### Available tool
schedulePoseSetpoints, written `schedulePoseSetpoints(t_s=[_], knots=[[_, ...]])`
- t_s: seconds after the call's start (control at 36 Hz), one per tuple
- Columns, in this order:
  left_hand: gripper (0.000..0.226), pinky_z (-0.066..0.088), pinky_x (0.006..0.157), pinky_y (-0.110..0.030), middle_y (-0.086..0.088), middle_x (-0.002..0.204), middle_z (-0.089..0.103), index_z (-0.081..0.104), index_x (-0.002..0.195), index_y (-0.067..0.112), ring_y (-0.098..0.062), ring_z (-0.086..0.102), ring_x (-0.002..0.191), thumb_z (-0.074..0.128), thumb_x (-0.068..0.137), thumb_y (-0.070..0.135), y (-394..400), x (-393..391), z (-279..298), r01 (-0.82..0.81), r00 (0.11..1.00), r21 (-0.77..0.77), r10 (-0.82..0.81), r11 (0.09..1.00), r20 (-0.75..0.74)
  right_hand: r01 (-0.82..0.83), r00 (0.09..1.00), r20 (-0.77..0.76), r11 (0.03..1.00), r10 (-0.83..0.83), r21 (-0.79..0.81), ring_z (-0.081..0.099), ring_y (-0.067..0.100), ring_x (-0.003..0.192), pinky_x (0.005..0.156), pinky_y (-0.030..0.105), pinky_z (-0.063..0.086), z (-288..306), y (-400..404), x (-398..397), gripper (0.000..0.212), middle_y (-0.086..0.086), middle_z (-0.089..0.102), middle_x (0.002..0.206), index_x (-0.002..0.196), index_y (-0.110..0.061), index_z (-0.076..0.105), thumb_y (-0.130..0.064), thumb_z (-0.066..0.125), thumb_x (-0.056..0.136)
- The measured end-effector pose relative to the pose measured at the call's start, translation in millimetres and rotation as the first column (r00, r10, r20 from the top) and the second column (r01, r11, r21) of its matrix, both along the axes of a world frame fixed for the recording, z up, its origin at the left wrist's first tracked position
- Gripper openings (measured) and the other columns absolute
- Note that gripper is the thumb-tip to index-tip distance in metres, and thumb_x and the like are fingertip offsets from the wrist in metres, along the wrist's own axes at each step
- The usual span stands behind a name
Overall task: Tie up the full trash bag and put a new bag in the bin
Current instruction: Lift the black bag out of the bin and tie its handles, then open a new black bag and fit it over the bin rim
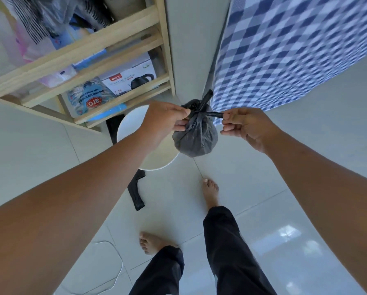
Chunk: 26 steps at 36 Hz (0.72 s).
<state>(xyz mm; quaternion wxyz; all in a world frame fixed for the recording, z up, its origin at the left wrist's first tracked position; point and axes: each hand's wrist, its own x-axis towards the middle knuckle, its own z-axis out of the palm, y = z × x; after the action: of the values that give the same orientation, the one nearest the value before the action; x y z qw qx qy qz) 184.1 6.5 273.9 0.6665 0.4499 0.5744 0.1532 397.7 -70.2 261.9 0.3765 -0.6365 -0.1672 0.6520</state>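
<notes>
A small full black trash bag (pixel 196 137) hangs in the air in front of me, its neck pulled into a knot. My left hand (pixel 164 118) pinches the bag's neck from the left. My right hand (pixel 244 124) grips one twisted tail of the bag and holds it out to the right. A second tail sticks up behind the knot. Below and left of the bag stands a round white bin (pixel 133 124), partly hidden by my left forearm. A flat folded black bag (pixel 137 193) lies on the floor beside the bin.
A wooden shelf unit (pixel 106 50) with boxes and packets stands at the left. A table with a blue checked cloth (pixel 284 45) fills the upper right. My bare feet (pixel 210 192) stand on pale floor tiles. A thin white cable (pixel 116 271) lies at the lower left.
</notes>
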Motion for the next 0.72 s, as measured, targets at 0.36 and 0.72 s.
schedulePoseSetpoints(t_s=[0.36, 0.72], knots=[[0.02, 0.051, 0.045, -0.015, -0.002, 0.051, 0.056, 0.063, 0.063, 0.006, 0.002, 0.049, 0.031, 0.068, 0.082, 0.0, -26, 73, -172, 0.083, 0.956, -0.167, -0.126, 0.982, -0.265, 0.273, 0.946, 0.239, 0.939, -0.221, -0.211, 0.059, 0.021, 0.063, 0.066, 0.031, 0.06, -124, -10, 34, 0.014, 0.014, 0.062, 0.075, 0.101, 0.006, 0.067, 0.005, 0.06, 0.089], [0.012, 0.056, 0.071, -0.029, -0.009, 0.089, 0.067, 0.063, 0.09, 0.009, -0.019, 0.064, 0.078, 0.054, 0.094, 0.015, -22, 92, -247, 0.18, 0.916, -0.207, -0.24, 0.962, -0.322, 0.144, 0.946, 0.322, 0.942, -0.041, -0.303, 0.063, 0.016, 0.087, 0.089, 0.034, 0.056, -204, -10, 40, 0.038, 0.007, 0.068, 0.104, 0.126, -0.007, 0.062, -0.004, 0.065, 0.088]])
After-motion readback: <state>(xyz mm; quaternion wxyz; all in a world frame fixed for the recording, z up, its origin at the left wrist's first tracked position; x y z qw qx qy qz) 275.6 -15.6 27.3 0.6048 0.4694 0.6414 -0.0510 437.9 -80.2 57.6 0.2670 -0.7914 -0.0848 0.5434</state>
